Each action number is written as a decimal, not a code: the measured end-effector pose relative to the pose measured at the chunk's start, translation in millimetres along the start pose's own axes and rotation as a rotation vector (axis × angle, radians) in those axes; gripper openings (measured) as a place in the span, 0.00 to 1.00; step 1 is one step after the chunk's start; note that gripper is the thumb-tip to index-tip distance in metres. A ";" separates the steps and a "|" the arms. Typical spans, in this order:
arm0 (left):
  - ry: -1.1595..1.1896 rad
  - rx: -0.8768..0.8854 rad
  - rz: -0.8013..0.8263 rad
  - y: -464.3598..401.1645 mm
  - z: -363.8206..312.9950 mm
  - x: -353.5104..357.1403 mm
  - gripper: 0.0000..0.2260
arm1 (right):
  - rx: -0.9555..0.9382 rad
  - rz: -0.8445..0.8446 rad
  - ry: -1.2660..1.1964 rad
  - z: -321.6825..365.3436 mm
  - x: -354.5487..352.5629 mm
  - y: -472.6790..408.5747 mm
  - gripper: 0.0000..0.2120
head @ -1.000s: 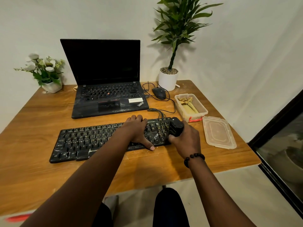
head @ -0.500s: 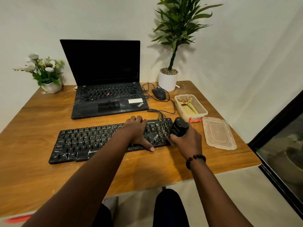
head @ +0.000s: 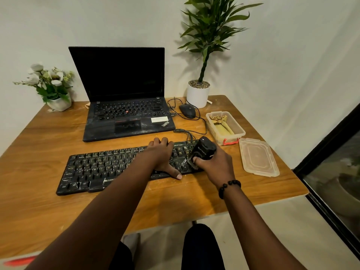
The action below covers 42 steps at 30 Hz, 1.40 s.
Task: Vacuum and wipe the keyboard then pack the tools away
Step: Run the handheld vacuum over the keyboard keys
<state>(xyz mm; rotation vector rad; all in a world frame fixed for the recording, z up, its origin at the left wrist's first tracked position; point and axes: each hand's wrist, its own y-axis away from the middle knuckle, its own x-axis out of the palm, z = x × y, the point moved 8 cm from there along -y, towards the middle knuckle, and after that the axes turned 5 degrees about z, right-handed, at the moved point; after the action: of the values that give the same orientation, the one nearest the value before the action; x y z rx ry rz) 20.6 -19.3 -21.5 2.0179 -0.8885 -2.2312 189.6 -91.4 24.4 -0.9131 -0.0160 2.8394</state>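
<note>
Keyboard (head: 109, 168) vacuuming is underway: right hand (head: 216, 166) grasps the vacuum (head: 202, 151), left hand (head: 161, 154) presses flat; wiping and packing remain.

On the tabletop (head: 39, 191): one keyboard (head: 109, 168), one laptop (head: 124, 106), one mouse (head: 187, 111), one handheld vacuum (head: 203, 151), one clear box (head: 236, 133) with one cloth (head: 222, 122) inside, one loose lid (head: 257, 157), two potted plants: flowers (head: 50, 84) far left, a leafy one (head: 200, 75) far right. Two hands: left hand (head: 161, 154), right hand (head: 216, 166).
</note>
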 end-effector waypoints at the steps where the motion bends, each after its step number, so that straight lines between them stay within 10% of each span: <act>1: 0.000 0.000 0.001 0.4 -0.5 -0.4 0.60 | -0.011 0.025 0.035 1.3 2.5 -2.9 0.21; 5: -0.008 0.003 0.007 0.9 -1.7 -1.5 0.60 | -0.058 -0.036 0.337 8.8 -4.5 -19.9 0.22; 21: -0.018 -0.003 0.059 -1.0 -4.7 -3.7 0.60 | -0.084 0.236 0.205 8.9 9.5 -30.8 0.27; 42: 0.045 0.006 0.106 -15.3 7.7 -3.8 0.64 | -0.056 0.099 0.312 22.7 12.9 -50.2 0.25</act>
<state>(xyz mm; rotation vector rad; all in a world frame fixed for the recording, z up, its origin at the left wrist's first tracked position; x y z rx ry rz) 19.7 -2.0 -24.1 1.9654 -0.9742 -2.1233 173.4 -39.0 38.4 -1.3958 -0.0126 2.7614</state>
